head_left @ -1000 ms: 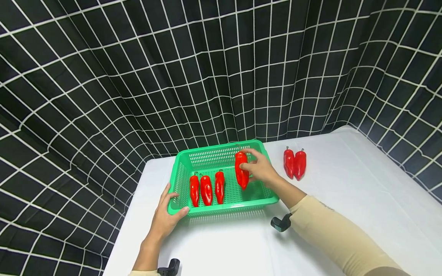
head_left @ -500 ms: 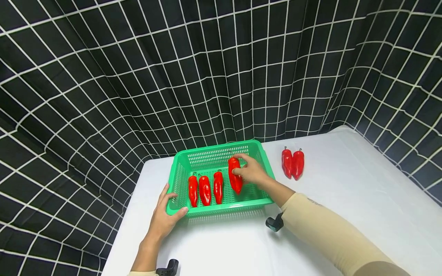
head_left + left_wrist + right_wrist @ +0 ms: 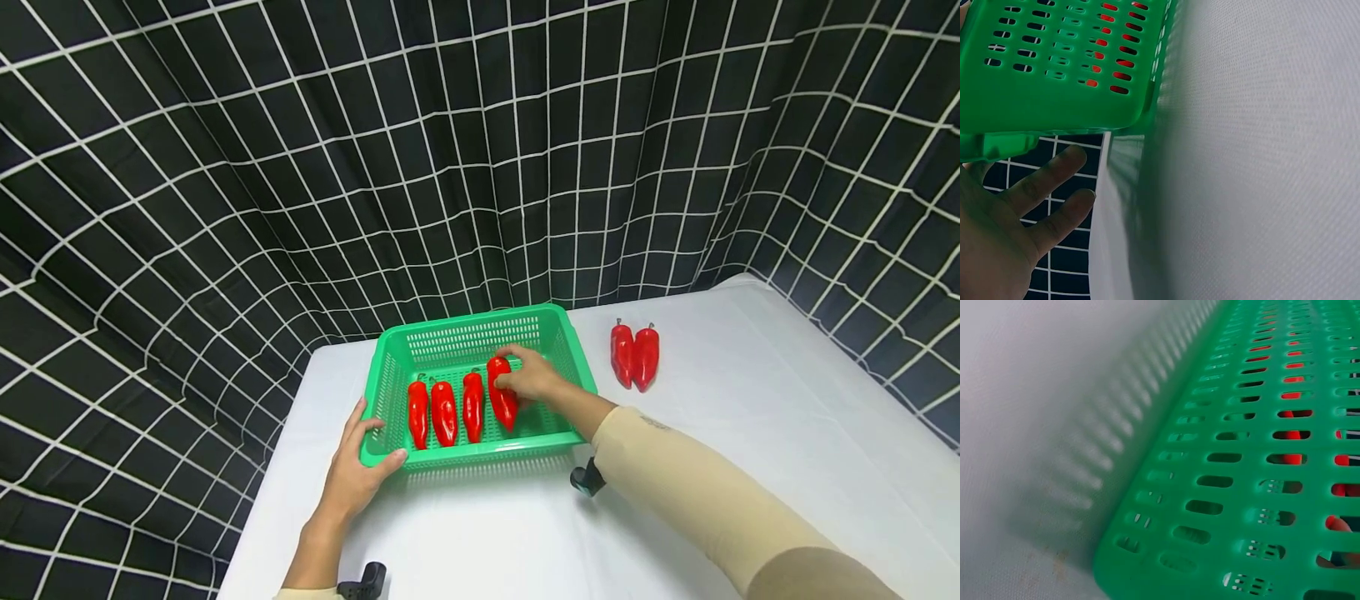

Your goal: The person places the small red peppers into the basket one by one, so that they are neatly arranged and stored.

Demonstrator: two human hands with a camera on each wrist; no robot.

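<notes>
In the head view, my right hand [image 3: 528, 377] grips a red pepper [image 3: 501, 396] from its right side, inside the green plastic basket [image 3: 495, 450]. Three other red peppers lie side by side to its left: the leftmost pepper [image 3: 417, 415], the second pepper [image 3: 444, 414] and the third pepper [image 3: 472, 407]. My left hand [image 3: 357, 475] holds the basket's near left corner, thumb on the front rim and a finger over the left rim. Its lower fingers [image 3: 1054, 178] stretch out straight in the left wrist view. Through the slots in the right wrist view, red shows.
Two more red peppers [image 3: 633, 357] lie touching on the white tablecloth [image 3: 720, 375], right of the basket. A black curtain with a white grid [image 3: 480, 167] stands behind and around the table, close to the basket's back rim.
My right hand has moved left and down with the pepper, from the basket's right part to beside the three peppers. The left hand keeps its place on the corner.
</notes>
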